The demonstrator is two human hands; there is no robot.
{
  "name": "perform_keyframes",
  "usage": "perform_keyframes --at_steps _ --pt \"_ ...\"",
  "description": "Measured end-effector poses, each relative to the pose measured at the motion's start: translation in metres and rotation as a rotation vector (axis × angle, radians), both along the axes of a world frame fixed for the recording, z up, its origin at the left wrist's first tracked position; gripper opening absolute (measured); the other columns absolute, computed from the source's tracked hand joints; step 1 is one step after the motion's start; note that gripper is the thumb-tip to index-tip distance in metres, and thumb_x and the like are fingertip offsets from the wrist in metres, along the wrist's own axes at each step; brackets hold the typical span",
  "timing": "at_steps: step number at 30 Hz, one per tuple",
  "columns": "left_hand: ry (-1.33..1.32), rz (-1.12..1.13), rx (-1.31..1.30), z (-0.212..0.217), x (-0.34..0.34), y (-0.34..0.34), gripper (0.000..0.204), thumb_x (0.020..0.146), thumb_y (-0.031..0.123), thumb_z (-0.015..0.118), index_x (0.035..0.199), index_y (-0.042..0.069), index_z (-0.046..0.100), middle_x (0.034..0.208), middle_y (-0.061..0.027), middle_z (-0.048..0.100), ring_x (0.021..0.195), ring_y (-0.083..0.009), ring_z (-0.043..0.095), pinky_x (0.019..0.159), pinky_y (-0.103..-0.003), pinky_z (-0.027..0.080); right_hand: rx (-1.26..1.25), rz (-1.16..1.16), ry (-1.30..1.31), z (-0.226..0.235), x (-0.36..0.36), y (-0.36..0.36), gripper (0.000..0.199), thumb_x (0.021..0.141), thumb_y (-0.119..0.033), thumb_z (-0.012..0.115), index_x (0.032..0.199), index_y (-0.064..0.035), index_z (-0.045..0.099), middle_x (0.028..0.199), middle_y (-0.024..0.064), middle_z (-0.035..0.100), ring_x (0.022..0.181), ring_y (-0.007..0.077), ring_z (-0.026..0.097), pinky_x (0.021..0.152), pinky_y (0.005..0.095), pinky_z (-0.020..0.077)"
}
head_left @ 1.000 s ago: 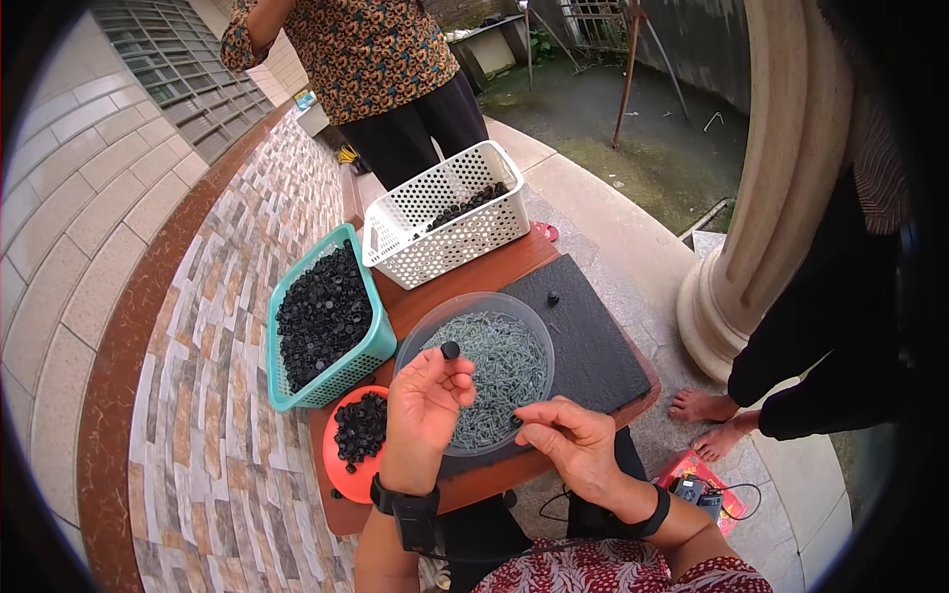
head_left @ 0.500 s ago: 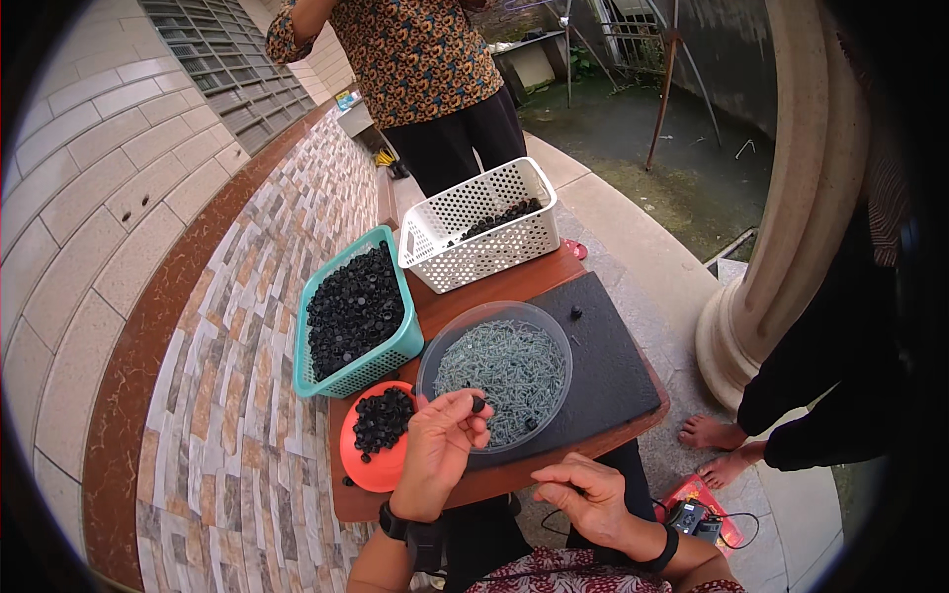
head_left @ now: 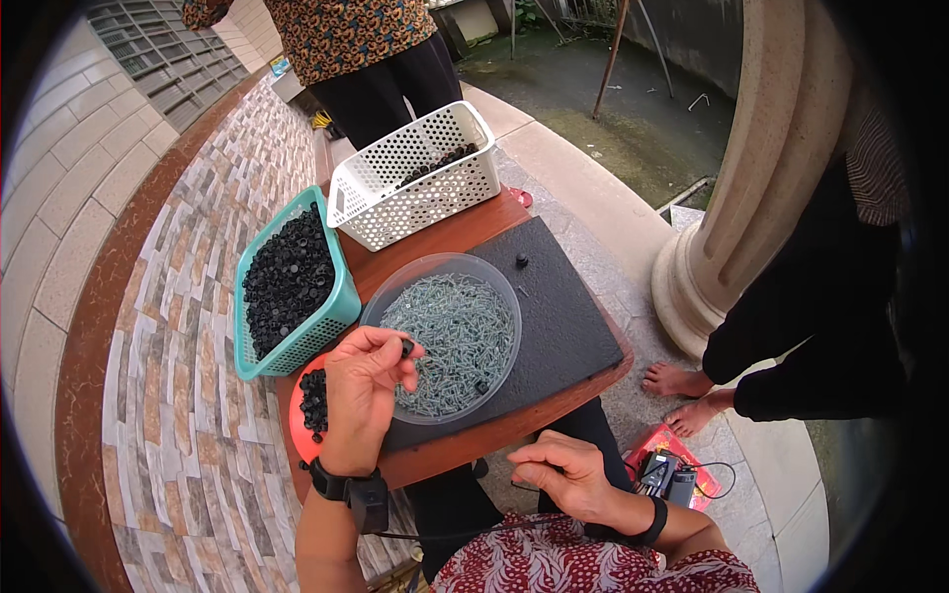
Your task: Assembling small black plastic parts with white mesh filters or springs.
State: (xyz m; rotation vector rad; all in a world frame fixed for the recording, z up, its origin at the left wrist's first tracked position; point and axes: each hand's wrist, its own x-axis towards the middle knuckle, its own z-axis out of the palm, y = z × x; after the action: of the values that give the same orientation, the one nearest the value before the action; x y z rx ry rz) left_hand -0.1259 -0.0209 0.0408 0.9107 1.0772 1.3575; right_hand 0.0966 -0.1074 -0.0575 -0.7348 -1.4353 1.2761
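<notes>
My left hand point(head_left: 364, 390) is raised over the near left rim of a clear round bowl point(head_left: 499, 287) full of grey screws. Its fingertips pinch a small black cap point(head_left: 406, 347). My right hand point(head_left: 559, 474) has dropped below the front edge of the small wooden table point(head_left: 465, 232), close to my lap, with the fingers curled; I cannot make out anything in it. The bowl rests on a black mat point(head_left: 568, 316). An orange dish point(head_left: 301, 415) of black caps sits just left of my left wrist.
A teal basket point(head_left: 341, 296) heaped with black caps stands at the table's left, a white perforated basket point(head_left: 420, 193) with a few caps behind the bowl. One person stands beyond the table, another sits barefoot at right by a stone column point(head_left: 761, 198). A red device point(head_left: 672, 474) lies on the floor.
My right hand has drawn back from the bowl's edge to below the table front. The left hand with the black cap has sunk nearer the bowl's left rim.
</notes>
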Motion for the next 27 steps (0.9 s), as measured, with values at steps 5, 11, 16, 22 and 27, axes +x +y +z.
perform_keyframes --at_steps 5,11,16,22,27 --pt "0.151 0.055 0.046 0.005 -0.022 0.066 0.007 0.087 0.002 0.057 0.086 -0.005 0.058 0.079 -0.0158 0.062 0.06 -0.0148 0.057 0.051 -0.026 0.048 0.02 -0.015 -0.033 -0.006 0.001 0.013 0.018 0.079 0.0 0.064 0.097 0.0031 0.063 0.077 0.0087 0.064 0.07 0.0191 0.058 0.061 0.0291 0.0452" --pt "0.279 0.166 -0.046 0.025 -0.049 0.163 0.01 0.082 0.005 0.062 0.086 -0.004 0.059 0.078 -0.0127 0.063 0.064 -0.0153 0.06 0.054 -0.025 0.05 0.0 -0.031 -0.062 -0.01 0.004 0.019 0.018 0.078 0.001 0.064 0.096 0.0031 0.064 0.074 0.0085 0.062 0.069 0.0184 0.057 0.06 0.0287 0.0443" --pt "0.305 0.217 -0.06 0.02 -0.059 0.227 0.012 0.078 0.003 0.067 0.084 -0.005 0.06 0.075 -0.0121 0.063 0.062 -0.0185 0.061 0.049 -0.029 0.051 -0.087 -0.087 -0.073 -0.016 0.014 0.013 0.019 0.077 0.002 0.066 0.096 0.0018 0.065 0.073 0.008 0.062 0.065 0.0167 0.056 0.057 0.0275 0.0431" --pt "0.414 0.341 -0.182 0.015 -0.067 0.28 0.033 0.079 0.013 0.069 0.1 -0.009 0.054 0.089 -0.0202 0.058 0.067 -0.026 0.061 0.052 -0.033 0.054 -0.084 -0.097 -0.089 -0.023 0.013 0.02 0.02 0.077 0.001 0.066 0.097 0.0017 0.065 0.074 0.0084 0.062 0.065 0.0173 0.056 0.057 0.0282 0.043" --pt "0.627 0.26 0.011 0.045 -0.071 0.232 0.036 0.081 0.018 0.068 0.106 -0.006 0.056 0.095 -0.0141 0.061 0.081 -0.0205 0.061 0.066 -0.028 0.051 -0.017 -0.072 -0.05 -0.011 0.013 0.032 0.02 0.078 0.001 0.066 0.097 0.0016 0.064 0.074 0.0081 0.062 0.065 0.0183 0.055 0.056 0.0283 0.0425"
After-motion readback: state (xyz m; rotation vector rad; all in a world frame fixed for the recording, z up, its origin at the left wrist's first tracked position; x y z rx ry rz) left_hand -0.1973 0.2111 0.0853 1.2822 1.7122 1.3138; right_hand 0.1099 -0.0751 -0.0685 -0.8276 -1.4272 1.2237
